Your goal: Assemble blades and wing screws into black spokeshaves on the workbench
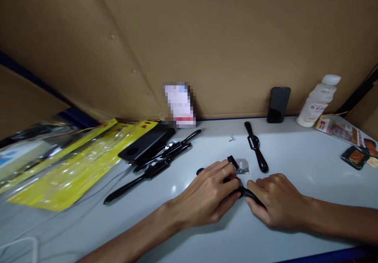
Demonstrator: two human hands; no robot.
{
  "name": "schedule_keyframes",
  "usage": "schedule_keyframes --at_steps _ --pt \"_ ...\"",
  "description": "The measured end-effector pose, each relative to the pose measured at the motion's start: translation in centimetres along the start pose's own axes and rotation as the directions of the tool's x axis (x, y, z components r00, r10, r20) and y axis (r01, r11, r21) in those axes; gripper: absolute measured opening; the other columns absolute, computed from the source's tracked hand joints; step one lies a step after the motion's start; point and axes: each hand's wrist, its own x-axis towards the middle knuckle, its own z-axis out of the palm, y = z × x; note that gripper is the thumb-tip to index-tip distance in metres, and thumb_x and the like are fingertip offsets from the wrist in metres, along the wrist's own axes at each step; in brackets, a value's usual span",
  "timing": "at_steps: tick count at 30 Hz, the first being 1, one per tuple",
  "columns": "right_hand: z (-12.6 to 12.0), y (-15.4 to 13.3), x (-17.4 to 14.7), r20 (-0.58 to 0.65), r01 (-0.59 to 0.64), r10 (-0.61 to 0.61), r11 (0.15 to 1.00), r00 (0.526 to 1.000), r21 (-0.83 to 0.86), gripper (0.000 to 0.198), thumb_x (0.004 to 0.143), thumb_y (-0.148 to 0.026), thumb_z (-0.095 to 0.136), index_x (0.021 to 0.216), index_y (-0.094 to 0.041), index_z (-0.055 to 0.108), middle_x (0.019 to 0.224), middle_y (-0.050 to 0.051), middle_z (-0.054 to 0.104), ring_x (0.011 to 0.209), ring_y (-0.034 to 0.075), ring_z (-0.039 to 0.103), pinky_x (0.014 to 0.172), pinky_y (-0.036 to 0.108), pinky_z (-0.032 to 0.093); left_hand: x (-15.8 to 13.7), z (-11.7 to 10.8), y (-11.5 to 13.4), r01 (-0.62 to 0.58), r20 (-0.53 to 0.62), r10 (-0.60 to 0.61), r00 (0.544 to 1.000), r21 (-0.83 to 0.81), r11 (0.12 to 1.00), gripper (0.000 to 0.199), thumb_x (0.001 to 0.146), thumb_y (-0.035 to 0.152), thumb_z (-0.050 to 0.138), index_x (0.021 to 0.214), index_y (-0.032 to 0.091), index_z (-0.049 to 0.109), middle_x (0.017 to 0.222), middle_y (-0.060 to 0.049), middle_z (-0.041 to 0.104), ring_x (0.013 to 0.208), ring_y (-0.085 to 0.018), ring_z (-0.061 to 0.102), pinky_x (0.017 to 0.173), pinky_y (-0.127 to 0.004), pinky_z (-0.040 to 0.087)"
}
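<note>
Packaging of yellow and clear plastic (88, 164) lies well left of the held tool (250, 195), a black-handled piece low over the pale bench (236, 241). Black tools (156, 167) lie together between the two. The left hand (211, 194) curls round the held tool's middle, with a small black part (232, 162) by its fingertips; whether pinched, I cannot tell. Beyond the held tool are small silver pieces (232, 138), a slotted metal plate (243, 167) and, rightward, a loose black tool (255, 148). The right hand (277, 202) grips the held tool's right handle. That grip should probably be firm, with left fingertips away from the plate's edges.
</note>
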Motion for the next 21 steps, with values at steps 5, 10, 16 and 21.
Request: schedule_keyframes --at_steps 5,10,16,21 --pt "-0.15 -0.03 0.04 -0.001 0.004 -0.004 1.0 1.0 0.001 0.021 0.092 -0.028 0.041 0.087 -0.018 0.059 0.065 0.002 0.065 0.049 0.014 0.05 0.054 0.035 0.019 -0.09 0.25 0.13 0.065 -0.065 -0.063 0.996 0.017 0.998 0.009 0.096 0.017 0.051 0.09 0.016 0.059 0.095 -0.008 0.061 0.082 -0.019 0.052 0.069 -0.033 0.048" --pt "-0.09 0.03 0.08 -0.005 0.005 -0.005 1.0 1.0 0.0 0.023 0.093 -0.028 0.04 0.086 -0.018 0.059 0.064 0.002 0.065 0.048 0.014 0.049 0.053 0.036 0.017 -0.09 0.3 -0.09 0.079 -0.026 -0.078 0.997 0.018 0.997 0.018 0.093 0.007 0.044 0.092 0.016 0.059 0.086 -0.006 0.06 0.078 -0.019 0.051 0.066 -0.032 0.047" --pt "0.07 0.08 0.04 0.004 -0.003 0.003 1.0 1.0 0.008 0.022 0.093 -0.029 0.041 0.088 -0.018 0.059 0.066 0.002 0.066 0.049 0.015 0.05 0.054 0.036 0.017 -0.1 -0.02 0.23 0.006 -0.052 -0.006 0.999 -0.005 1.0 0.019 0.088 0.004 0.046 0.093 0.016 0.06 0.098 -0.009 0.063 0.086 -0.02 0.053 0.072 -0.034 0.05" --pt "0.05 0.02 0.01 -0.013 -0.001 0.001 1.0 1.0 0.008 0.022 0.093 -0.029 0.041 0.087 -0.018 0.059 0.064 0.002 0.065 0.048 0.014 0.049 0.054 0.036 0.017 0.02 0.25 -0.04 0.073 -0.04 -0.07 0.997 0.086 0.994 0.014 0.097 0.018 0.05 0.087 0.016 0.059 0.086 -0.006 0.061 0.078 -0.02 0.052 0.066 -0.033 0.048"
